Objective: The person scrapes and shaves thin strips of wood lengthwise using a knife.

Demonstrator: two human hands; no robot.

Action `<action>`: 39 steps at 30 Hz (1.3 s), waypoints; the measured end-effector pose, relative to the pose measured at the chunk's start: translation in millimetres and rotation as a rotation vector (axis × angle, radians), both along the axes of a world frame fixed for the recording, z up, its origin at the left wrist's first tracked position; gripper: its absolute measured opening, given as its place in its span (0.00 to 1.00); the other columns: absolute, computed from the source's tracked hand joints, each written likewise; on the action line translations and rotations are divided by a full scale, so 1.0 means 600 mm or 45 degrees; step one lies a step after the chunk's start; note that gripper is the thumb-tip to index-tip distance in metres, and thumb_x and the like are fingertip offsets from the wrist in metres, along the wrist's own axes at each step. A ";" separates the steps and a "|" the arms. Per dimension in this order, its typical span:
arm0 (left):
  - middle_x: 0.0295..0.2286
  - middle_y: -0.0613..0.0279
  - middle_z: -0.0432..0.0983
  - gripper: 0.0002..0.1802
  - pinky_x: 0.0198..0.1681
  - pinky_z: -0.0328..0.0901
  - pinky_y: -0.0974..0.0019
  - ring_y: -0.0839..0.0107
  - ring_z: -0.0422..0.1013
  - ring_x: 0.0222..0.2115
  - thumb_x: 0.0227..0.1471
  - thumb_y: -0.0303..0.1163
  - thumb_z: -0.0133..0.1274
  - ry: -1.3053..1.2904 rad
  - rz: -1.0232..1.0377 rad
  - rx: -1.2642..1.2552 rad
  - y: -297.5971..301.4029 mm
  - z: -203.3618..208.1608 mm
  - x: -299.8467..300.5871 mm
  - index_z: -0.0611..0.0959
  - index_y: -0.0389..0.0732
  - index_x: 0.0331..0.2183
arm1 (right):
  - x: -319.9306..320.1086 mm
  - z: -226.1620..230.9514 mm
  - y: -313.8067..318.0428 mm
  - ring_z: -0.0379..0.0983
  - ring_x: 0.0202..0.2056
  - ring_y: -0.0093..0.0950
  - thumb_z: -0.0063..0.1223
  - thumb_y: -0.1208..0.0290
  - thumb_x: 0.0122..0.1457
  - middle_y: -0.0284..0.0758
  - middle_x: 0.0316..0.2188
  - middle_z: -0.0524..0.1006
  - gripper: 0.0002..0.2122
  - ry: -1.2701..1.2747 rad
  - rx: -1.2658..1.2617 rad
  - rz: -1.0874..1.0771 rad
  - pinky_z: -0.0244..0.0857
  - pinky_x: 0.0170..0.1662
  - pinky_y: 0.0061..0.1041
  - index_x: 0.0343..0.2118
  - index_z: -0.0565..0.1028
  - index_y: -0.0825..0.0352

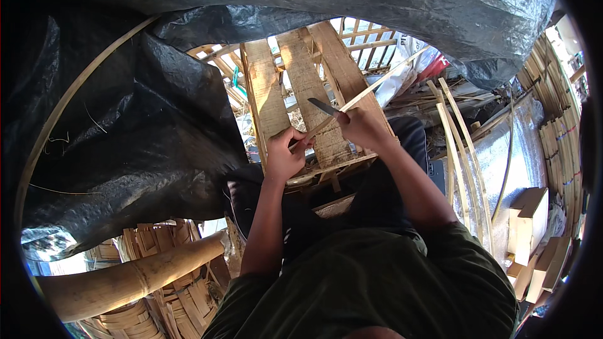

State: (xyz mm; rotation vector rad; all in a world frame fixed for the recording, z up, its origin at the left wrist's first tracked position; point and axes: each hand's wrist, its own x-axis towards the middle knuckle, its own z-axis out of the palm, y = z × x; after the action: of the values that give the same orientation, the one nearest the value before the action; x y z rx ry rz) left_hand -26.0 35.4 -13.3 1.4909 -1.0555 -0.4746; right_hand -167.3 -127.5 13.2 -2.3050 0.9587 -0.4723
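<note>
A long, pale bamboo strip [380, 84] slants from my left hand up to the far right, over a slatted wooden bench [300, 66]. My left hand [289, 152] is closed, its thumb and fingers pinching the strip's near end. In my right hand [365, 129], the fingers are wrapped round the handle of a knife [322, 107]. The dark blade points up and to the left, above the planks. The strip passes beside my right fist; whether those fingers also touch it is hidden.
Black plastic sheeting [138, 119] hangs at the left and top. Several long bamboo strips [461, 150] lean at my right, near cardboard boxes [529, 220]. A thick bamboo pole [135, 279] lies at the lower left. Bundled strips [561, 150] stand at the far right.
</note>
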 end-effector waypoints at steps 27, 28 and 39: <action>0.27 0.59 0.74 0.03 0.31 0.73 0.72 0.71 0.78 0.30 0.53 0.17 0.52 0.061 -0.065 0.030 -0.011 0.010 -0.003 0.74 0.31 0.30 | -0.053 -0.076 -0.280 0.75 0.34 0.54 0.37 0.53 0.64 0.54 0.26 0.78 0.26 0.332 -0.162 -0.353 0.69 0.39 0.48 0.30 0.78 0.75; 0.27 0.58 0.74 0.02 0.31 0.73 0.72 0.71 0.78 0.30 0.53 0.16 0.51 0.059 -0.063 0.028 -0.009 0.009 -0.001 0.74 0.31 0.30 | -0.049 -0.074 -0.276 0.76 0.35 0.53 0.38 0.54 0.64 0.55 0.27 0.78 0.25 0.369 -0.146 -0.359 0.69 0.40 0.47 0.30 0.78 0.74; 0.25 0.58 0.74 0.04 0.31 0.70 0.72 0.73 0.78 0.30 0.51 0.16 0.53 -0.142 -0.075 0.032 -0.015 0.015 0.003 0.74 0.33 0.29 | -0.052 -0.073 -0.278 0.77 0.38 0.48 0.45 0.64 0.60 0.50 0.32 0.79 0.14 0.362 -0.168 -0.202 0.70 0.42 0.43 0.36 0.78 0.69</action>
State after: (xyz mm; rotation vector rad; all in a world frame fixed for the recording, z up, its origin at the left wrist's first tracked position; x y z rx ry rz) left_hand -23.9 26.4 -4.5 1.5260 -1.1876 -0.4510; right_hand -198.8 -294.3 -30.8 -2.4710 1.2893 -0.2822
